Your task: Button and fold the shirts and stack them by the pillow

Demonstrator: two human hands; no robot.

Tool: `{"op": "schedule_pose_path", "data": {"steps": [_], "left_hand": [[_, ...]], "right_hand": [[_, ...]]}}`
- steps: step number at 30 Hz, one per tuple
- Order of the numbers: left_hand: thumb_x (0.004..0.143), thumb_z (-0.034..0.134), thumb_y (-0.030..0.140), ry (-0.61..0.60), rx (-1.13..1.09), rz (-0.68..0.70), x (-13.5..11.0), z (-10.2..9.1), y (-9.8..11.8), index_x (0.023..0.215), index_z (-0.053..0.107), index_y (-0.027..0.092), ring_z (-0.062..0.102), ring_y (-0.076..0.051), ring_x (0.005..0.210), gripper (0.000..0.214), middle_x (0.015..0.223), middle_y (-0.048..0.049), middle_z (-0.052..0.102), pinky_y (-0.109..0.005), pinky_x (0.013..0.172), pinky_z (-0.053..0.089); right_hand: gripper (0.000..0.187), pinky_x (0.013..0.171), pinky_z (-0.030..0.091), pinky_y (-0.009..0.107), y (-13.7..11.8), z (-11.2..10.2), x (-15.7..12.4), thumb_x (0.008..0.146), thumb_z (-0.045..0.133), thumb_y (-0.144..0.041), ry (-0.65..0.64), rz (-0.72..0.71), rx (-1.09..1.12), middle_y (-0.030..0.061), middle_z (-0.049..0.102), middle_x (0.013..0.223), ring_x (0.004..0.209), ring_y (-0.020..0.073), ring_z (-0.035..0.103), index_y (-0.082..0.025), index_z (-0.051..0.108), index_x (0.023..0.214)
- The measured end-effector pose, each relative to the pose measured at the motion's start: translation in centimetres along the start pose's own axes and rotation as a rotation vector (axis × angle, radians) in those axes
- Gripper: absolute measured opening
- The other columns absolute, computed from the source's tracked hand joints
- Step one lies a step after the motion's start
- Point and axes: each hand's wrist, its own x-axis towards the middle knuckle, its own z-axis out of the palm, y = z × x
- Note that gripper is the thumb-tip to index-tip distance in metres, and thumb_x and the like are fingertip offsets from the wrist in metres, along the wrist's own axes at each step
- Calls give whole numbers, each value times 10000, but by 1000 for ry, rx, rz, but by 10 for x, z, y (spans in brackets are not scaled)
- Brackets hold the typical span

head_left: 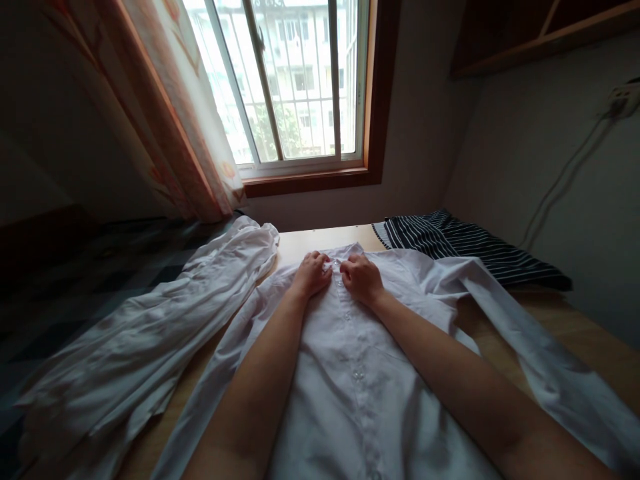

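A white button-up shirt [325, 373] lies front up on a wooden table, its collar toward the window and its sleeves out to both sides. At the top of the button placket, just below the collar, my left hand [313, 273] is closed with its fingers pinching the shirt's edge. Close beside it, my right hand [362, 277] is also closed on the shirt at the same spot, fingers curled. A small button shows between the two hands. More buttons run down the placket toward me. My fingertips partly hide the fabric they grip.
Another white garment [165, 320] lies crumpled on the left, by a dark checked bedspread [150, 257]. A black-and-white striped garment [465, 247] rests at the table's [320, 237] far right. Behind are a window [300, 80], a curtain [165, 107] and a cable [555, 187] along the right wall.
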Motion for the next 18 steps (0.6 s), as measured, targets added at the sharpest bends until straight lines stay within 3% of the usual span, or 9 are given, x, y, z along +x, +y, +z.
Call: {"op": "schedule_pose_path", "data": {"steps": [2, 5, 8, 11, 18], "left_hand": [[868, 615, 234, -13, 55, -2, 1, -4, 2, 1031, 696, 165, 596, -238, 1062, 194, 1069, -99, 663, -352, 1009, 469], [889, 571, 185, -66, 131, 11, 3, -8, 7, 933, 718, 160, 617, -233, 1011, 156, 997, -103, 690, -341, 977, 482], [899, 516, 129, -100, 195, 11, 5, -8, 11, 938, 726, 136, 622, -229, 1006, 213, 980, -114, 703, -334, 970, 479], [911, 478, 120, -96, 216, -13, 6, -6, 13, 972, 716, 108, 617, -239, 1022, 246, 1018, -138, 698, -344, 955, 482], [895, 542, 191, 39, 152, -125, 7, -5, 8, 955, 683, 143, 592, -248, 1023, 160, 1013, -119, 679, -353, 947, 473]], "right_hand": [[271, 981, 384, 360, 1, 0, 1, 928, 462, -190, 95, 6, 36, 129, 608, 1135, 1103, 263, 504, -181, 704, 1049], [365, 1055, 339, 378, 6, 6, 4, 883, 477, -127, 161, 9, 88, 132, 607, 1243, 1202, 262, 482, -163, 653, 1201], [448, 1091, 319, 363, 12, 16, 8, 869, 473, -101, 55, 24, 83, 147, 620, 1309, 1249, 241, 497, -115, 605, 1297], [394, 1075, 346, 328, 16, 22, 11, 881, 469, -116, -66, 40, 60, 142, 646, 1298, 1223, 222, 543, -116, 665, 1223], [383, 1025, 395, 303, 14, 16, 9, 903, 488, -181, -74, 40, 65, 84, 663, 1284, 1184, 200, 574, -221, 692, 1225]]}}
